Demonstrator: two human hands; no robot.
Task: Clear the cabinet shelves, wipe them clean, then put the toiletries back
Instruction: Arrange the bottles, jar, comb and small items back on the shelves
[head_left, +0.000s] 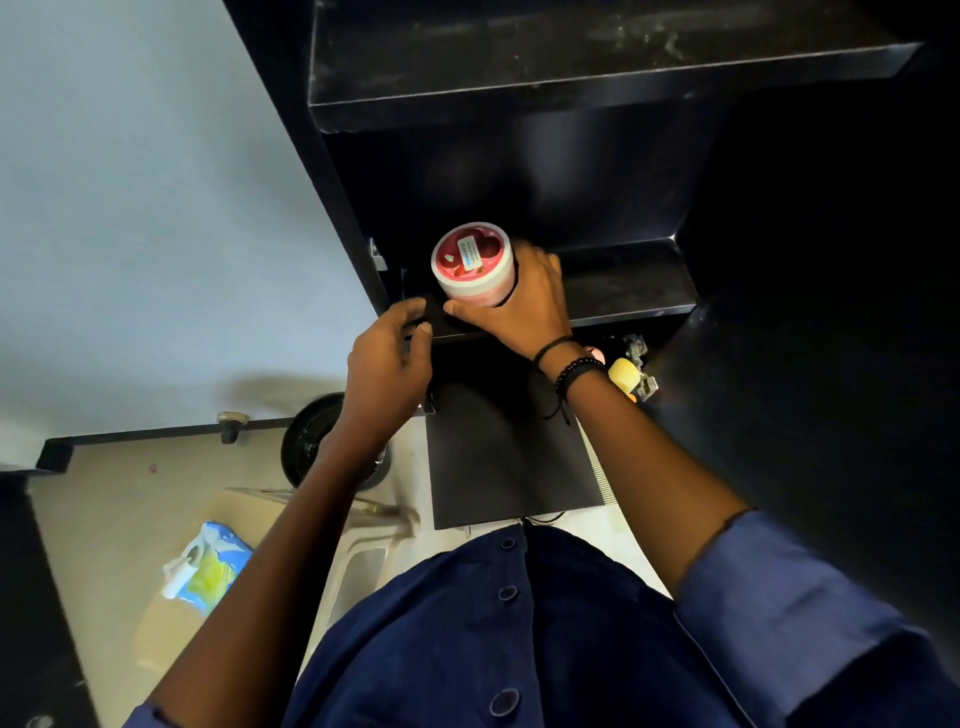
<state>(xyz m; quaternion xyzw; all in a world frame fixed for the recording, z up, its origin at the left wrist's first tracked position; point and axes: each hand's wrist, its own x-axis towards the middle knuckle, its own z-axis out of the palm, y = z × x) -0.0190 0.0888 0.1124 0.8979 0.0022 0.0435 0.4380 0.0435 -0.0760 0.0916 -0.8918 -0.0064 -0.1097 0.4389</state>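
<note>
One red-lidded jar (474, 264) sits gripped in the right hand (519, 306) at the front edge of the lower of two black cabinet shelves (628, 291), left hand (387, 364) loosely curled, empty, just beside it, both shelves bare.

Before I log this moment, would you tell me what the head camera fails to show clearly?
- Red-lidded round jar: label print too small; lower body hidden by the right hand.
- Black middle cabinet shelf: rear lost in shadow.
- Yellow object below it: partly hidden by the wrist.
- Left hand: fingertips blurred.
</note>
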